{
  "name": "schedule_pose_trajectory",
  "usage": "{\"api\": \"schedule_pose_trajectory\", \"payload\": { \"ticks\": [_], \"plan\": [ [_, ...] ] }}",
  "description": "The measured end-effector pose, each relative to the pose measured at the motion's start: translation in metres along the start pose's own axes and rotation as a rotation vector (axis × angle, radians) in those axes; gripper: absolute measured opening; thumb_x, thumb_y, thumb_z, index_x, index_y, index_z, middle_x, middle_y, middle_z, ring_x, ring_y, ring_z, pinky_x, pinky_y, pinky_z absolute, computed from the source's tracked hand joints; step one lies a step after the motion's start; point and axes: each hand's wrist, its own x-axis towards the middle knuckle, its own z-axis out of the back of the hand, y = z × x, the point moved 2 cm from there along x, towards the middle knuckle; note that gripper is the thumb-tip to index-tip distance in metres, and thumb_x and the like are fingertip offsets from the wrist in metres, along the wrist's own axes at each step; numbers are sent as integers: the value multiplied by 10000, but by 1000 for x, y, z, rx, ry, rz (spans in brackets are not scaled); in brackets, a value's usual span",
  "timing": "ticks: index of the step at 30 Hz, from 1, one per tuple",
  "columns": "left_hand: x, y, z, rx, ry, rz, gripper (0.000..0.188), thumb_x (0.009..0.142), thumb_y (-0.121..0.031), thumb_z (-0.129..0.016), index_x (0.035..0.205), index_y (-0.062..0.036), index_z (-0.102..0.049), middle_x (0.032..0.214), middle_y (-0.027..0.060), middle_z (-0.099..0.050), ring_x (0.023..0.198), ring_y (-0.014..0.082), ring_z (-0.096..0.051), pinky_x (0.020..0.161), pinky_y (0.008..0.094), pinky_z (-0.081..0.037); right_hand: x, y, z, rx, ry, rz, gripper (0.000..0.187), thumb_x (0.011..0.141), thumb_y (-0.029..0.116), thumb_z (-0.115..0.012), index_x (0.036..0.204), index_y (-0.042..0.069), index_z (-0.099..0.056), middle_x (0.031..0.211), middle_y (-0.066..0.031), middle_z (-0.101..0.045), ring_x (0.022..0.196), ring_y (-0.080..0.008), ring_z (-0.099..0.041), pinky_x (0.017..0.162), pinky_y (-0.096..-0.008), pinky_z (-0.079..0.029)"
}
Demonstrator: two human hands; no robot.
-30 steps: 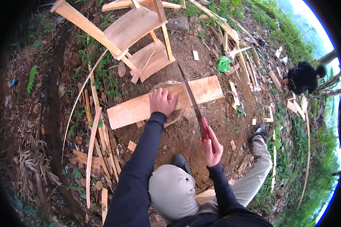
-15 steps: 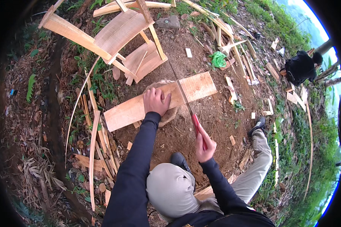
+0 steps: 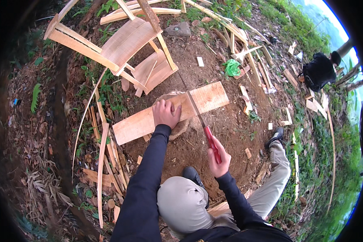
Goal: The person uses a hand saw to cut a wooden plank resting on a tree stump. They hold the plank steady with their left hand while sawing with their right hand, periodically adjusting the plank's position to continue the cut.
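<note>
We were at an outdoor woodworking spot on bare earth [image 3: 213, 137], not in any building. Split wooden slats [image 3: 105, 161] and offcuts lay scattered over the dirt, with grass [image 3: 310, 169] and dry leaves [image 3: 40, 177] around the edges. A half-built wooden frame [image 3: 121, 44] lay on the ground, and another person in dark clothes [image 3: 319, 70] crouched among more slats.

Head view — looking steeply down, close.

Pale tan plank [image 3: 137, 123], red saw handle [image 3: 212, 144], green bag [image 3: 232, 67], black sleeves [image 3: 143, 181].
</note>
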Motion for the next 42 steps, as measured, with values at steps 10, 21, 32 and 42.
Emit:
{"api": "schedule_pose_trajectory", "payload": {
  "ticks": [10,21,32,42],
  "plan": [
    [0,-4,3,-40,20,22,370,840,-344,-734,715,-116,-471,766,71,-464,797,294,-508,761,435,-380,-13,-10,3,95,-156,81,524,836,-19,-772,1281,-21,-496,1075,-169,-682,939,-208,-723,794,-312,-578],
    [1,-1,-2,-26,13,31,382,845,-383,-707,669,-138,-473,777,54,-468,821,265,-507,770,426,-376,10,5,21,229,-48,-78,526,851,41,-798,1251,-5,-460,992,-142,-716,948,-234,-734,790,-314,-590],
    [0,-6,5,-50,48,66,378,850,-366,-686,687,-122,-448,779,75,-466,798,286,-491,746,434,-359,39,22,22,652,-114,-342,350,856,-80,-729,1074,33,-479,847,-112,-694,638,-134,-658,561,-265,-536],
    [1,-5,8,-54,-5,40,370,842,-358,-710,684,-123,-472,761,74,-483,803,303,-522,760,442,-394,43,14,31,829,432,-460,87,901,-18,-682,971,-29,-632,904,-188,-744,861,-261,-743,820,-377,-590]
  ]
}}
